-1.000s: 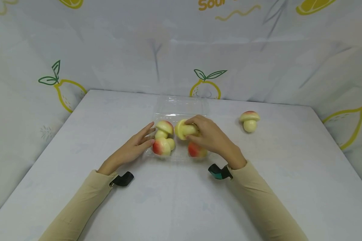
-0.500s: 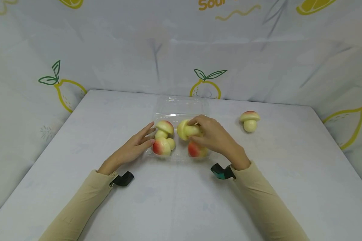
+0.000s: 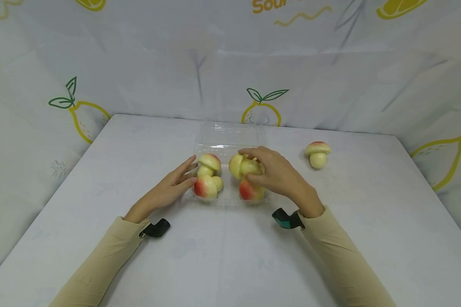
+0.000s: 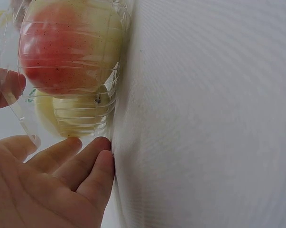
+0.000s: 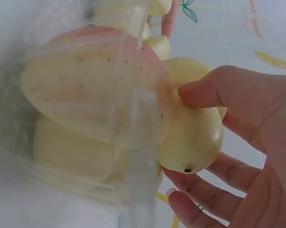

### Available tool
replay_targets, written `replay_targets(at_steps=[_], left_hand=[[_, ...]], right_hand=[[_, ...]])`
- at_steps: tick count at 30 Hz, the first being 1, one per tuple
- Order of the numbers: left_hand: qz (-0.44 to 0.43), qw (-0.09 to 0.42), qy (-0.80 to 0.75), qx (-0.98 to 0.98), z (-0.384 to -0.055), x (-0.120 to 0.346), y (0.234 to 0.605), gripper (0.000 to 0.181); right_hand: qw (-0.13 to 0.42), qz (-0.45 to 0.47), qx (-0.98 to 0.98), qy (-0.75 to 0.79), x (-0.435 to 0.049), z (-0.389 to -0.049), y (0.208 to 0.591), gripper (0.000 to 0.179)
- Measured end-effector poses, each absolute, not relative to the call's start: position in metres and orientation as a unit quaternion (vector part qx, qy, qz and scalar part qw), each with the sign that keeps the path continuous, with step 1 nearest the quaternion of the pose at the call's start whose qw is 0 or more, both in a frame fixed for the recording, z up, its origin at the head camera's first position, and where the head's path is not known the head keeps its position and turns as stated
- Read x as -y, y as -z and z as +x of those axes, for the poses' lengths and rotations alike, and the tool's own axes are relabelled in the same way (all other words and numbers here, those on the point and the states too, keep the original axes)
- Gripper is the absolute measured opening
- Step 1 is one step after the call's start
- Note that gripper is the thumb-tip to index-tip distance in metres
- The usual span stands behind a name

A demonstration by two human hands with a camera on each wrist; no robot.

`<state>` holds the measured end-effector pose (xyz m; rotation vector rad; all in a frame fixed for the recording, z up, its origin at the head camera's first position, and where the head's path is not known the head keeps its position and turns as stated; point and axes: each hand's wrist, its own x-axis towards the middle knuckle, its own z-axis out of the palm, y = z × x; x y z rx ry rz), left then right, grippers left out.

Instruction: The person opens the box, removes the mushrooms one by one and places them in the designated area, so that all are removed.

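Note:
A clear plastic clamshell box [image 3: 227, 197] has its lid [image 3: 231, 135] folded back. Two model mushrooms, a back one [image 3: 210, 163] and a red-capped front one [image 3: 205, 186], lie in its left half; another red-capped mushroom [image 3: 249, 190] lies front right. The left hand [image 3: 169, 189] has its fingers extended against the box's left side; in the left wrist view its fingertips [image 4: 103, 164] are by the ribbed wall. With thumb and fingers, the right hand [image 3: 278, 175] grips a pale mushroom [image 3: 236, 166] by its stem, at the box's back right, above the front-right one.
One more mushroom [image 3: 318, 154] stands on the white table [image 3: 223, 256] to the right of the box. Behind the table hangs a pale cloth [image 3: 157, 64] printed with lemons. Each wrist carries a black camera mount.
The right hand has shifted slightly to the right with its mushroom, whose cap has turned a little. The left hand, the box and the other mushrooms have stayed in place.

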<state>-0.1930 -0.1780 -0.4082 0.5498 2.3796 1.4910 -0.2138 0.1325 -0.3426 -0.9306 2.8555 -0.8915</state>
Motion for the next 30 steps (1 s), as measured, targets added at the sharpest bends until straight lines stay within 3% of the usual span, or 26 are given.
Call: replay_targets(at_steps=[12,30], left_hand=[[0.190,0.139,-0.517,-0.823,-0.194,0.178,0.409,0.069],[0.187,0.142,-0.517,-0.823,-0.193,0.178,0.409,0.069]], right_hand=[[0.021,-0.288,-0.919,0.269,-0.138,-0.213,0.338,0.058],[-0.006,-0.276,-0.911,0.305,-0.146,-0.212,0.341,0.054]])
